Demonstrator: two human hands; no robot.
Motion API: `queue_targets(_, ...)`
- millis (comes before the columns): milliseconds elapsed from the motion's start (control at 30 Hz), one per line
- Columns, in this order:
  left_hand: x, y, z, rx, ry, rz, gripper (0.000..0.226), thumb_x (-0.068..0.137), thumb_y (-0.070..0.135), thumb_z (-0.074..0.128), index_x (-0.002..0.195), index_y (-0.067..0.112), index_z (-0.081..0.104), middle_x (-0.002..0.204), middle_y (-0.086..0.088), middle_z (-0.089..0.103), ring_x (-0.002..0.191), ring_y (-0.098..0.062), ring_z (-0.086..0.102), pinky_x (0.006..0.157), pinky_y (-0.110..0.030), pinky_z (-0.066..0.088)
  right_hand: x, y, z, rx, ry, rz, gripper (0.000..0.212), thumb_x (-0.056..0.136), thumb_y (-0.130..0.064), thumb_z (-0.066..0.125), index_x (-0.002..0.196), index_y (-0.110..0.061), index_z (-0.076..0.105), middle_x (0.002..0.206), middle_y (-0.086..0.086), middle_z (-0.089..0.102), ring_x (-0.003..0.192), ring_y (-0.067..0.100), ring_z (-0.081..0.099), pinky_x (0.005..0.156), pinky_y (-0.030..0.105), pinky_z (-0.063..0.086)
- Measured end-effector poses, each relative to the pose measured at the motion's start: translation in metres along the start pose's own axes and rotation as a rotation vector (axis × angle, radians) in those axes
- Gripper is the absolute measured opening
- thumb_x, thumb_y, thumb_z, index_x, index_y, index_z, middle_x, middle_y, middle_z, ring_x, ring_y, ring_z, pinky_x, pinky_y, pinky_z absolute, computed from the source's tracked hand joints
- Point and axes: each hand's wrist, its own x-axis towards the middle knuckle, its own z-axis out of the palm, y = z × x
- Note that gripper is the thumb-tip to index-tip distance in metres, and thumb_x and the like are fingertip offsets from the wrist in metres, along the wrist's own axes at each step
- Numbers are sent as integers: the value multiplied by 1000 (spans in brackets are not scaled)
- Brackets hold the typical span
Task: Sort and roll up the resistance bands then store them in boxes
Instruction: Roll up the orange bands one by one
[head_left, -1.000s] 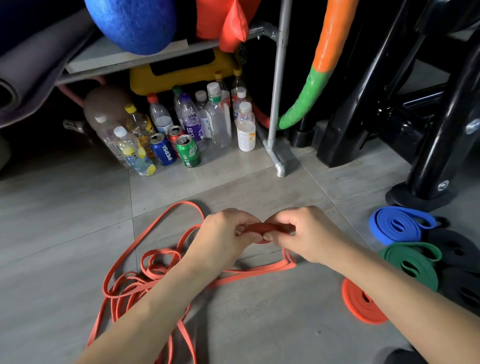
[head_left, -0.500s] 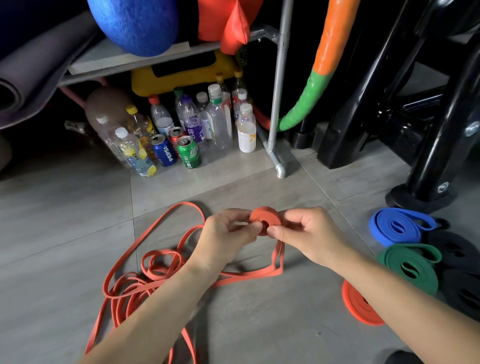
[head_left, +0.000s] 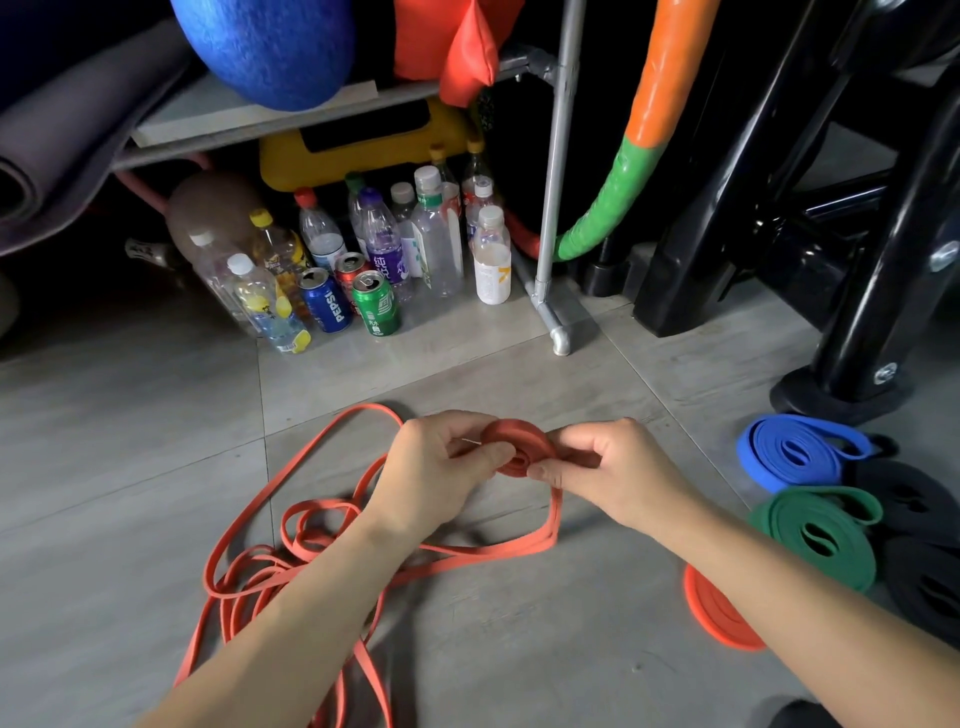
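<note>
Hands, both yours, meet in front of you above the floor (head_left: 130, 467). Your left hand (head_left: 436, 467) pinches the small orange coil (head_left: 511, 441) from its left side. Your right hand (head_left: 613, 467) pinches it from the right, thumb tip on the near edge. Neither hand is spread; each is clamped on the coil, which sits between them with its flat face tilted up toward you.

From under your right hand the loose length (head_left: 555, 519) of the same band drops to the floor, bends, and runs leftward into a tangle of loops at your near left. Its long axis therefore lies roughly left to right, and your left hand is the nearer to the slack. Judged from this, the next turn of the coil must draw band in from that side, and the loops may snag.

Near your right forearm lies a finished orange roll (head_left: 719, 616); beyond it are a green roll (head_left: 810, 540), a blue roll (head_left: 795, 452) and black rolls (head_left: 914, 499), touching or just beside one another. No box is in view.

Farther off, bottles and cans (head_left: 374, 260) stand under a shelf beside a rack post (head_left: 558, 182).
</note>
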Motion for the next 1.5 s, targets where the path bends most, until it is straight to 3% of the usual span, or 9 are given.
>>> queue_targets(100,3,-2,4,-422,37,-142,13,80,5,66,92,9,71,88,-13,73,85,-25,69,82,-35,55,0,-1,6,250,71,37,15,74,-21,78,74,-35,75,78,12,72,73,12,62,73,27,48)
queue_targets(267,0,-3,8,-861,-26,-272,19,74,9,62,92,3,66,81,-7,74,78,-15,70,71,-21,55,-2,-5,18,401,138,-12,12,79,-13,72,77,-24,75,74,8,74,71,17,69,73,23,53)
queue_targets(333,1,-1,3,-573,-54,-263,15,81,4,65,95,10,67,88,-7,73,83,-16,67,76,-23,54,0,-1,12,250,124,-19,14,82,-13,72,74,-25,74,70,13,70,64,32,61,67,34,48)
queue_targets(467,5,2,-9,455,-164,103,37,79,20,74,114,27,63,106,9,62,92,-12,60,79,-15,44,1,7,1,-278,-9,-104,5,81,-23,72,78,-21,74,56,7,55,52,18,44,52,33,36)
queue_targets(667,2,7,0,867,-225,177,19,86,35,59,104,32,64,101,6,67,97,-17,58,74,-23,36,1,3,12,-440,-112,-116,10,81,-30,66,82,-22,72,67,6,64,66,24,59,62,38,49)
queue_targets(833,2,0,-6,443,-156,-5,14,78,22,72,91,26,74,68,11,66,67,-12,60,71,-28,50,2,8,8,-155,-48,5,8,77,-27,76,84,-28,74,74,3,72,71,26,64,66,41,51)
queue_targets(1000,2,-9,-7,-42,-119,-58,20,80,-1,69,89,16,73,85,-6,75,85,-30,71,88,-47,53,3,10,8,72,-20,55,11,76,-22,78,77,-32,75,75,-7,74,71,9,65,72,33,52)
queue_targets(1267,1,-11,10,-823,-26,-269,22,70,8,65,90,2,68,82,-7,73,78,-16,70,70,-24,56,6,3,12,234,19,84,10,76,-16,77,73,-26,75,79,5,74,75,10,65,73,28,53)
queue_targets(1500,4,-1,-6,399,-108,167,61,78,20,75,130,33,47,114,15,60,97,-2,57,79,-10,43,6,12,4,-264,-90,18,3,79,-25,74,77,-23,73,50,-5,49,48,7,36,48,22,30)
